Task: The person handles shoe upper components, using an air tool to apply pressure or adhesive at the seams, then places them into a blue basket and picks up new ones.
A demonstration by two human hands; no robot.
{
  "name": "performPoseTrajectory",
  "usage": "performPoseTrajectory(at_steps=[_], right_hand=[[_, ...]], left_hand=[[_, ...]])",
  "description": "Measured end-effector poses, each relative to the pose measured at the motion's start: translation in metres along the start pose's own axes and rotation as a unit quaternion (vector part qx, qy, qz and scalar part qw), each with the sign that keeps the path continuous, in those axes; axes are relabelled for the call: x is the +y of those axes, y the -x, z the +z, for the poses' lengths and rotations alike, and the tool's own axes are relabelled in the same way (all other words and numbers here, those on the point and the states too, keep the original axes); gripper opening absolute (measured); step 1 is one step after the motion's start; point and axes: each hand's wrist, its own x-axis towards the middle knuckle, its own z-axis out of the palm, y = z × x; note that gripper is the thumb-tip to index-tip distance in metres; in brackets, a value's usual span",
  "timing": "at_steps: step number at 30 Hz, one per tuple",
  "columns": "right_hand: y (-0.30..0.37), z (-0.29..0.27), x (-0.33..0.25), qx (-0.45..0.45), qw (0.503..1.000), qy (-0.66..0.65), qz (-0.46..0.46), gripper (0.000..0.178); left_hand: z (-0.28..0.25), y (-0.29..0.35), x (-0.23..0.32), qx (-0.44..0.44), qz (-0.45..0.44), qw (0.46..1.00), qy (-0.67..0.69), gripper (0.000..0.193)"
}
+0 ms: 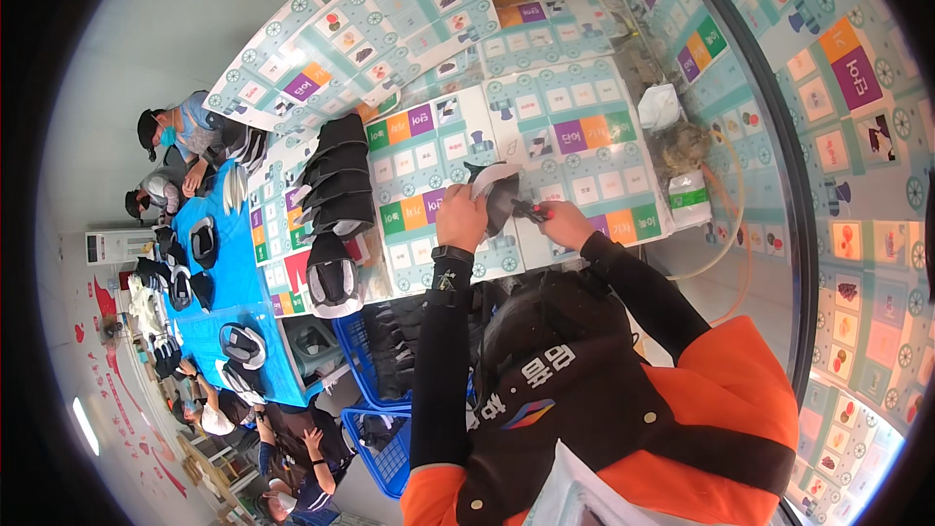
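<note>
My left hand [462,218] grips a black cap-like piece [501,206] with a pale, curved rim at its top, held above the printed table sheets. To its right, my right hand [565,225] is closed round a small hand tool [531,210] with black and red parts. The tool's tip is close to the piece's right edge; whether they touch I cannot tell. Left of my hands lies a row of nested black pieces [338,175]. In front of that row rests another black piece with a pale rim [332,279].
Printed sheets cover the worktable [506,136]. Blue baskets [378,443] stand below its near left edge, one holding dark pieces. White packets [658,107] and a thin hose [737,224] are at the right, by a framed partition. Several people work around a blue-covered table [219,282] at left.
</note>
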Motion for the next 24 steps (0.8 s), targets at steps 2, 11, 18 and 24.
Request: performPoseTrajectory(at_steps=[2,11,18,24], right_hand=[[-0.002,0.001,-0.005,-0.012,1.0,-0.003,-0.005,0.029],[-0.01,0.005,-0.003,-0.019,1.0,-0.009,-0.014,0.028],[-0.005,0.005,-0.002,-0.05,0.998,-0.004,-0.033,0.028],[0.005,0.012,0.0,-0.077,0.994,-0.07,0.045,0.03]], left_hand=[[-0.002,0.003,-0.004,0.0,-0.008,1.0,0.005,0.026],[-0.005,0.022,-0.025,-0.002,-0.02,1.0,0.021,0.026],[-0.003,0.027,-0.024,-0.013,-0.029,0.999,0.021,0.029],[-0.003,0.025,-0.02,0.013,0.0,1.0,0.027,0.025]])
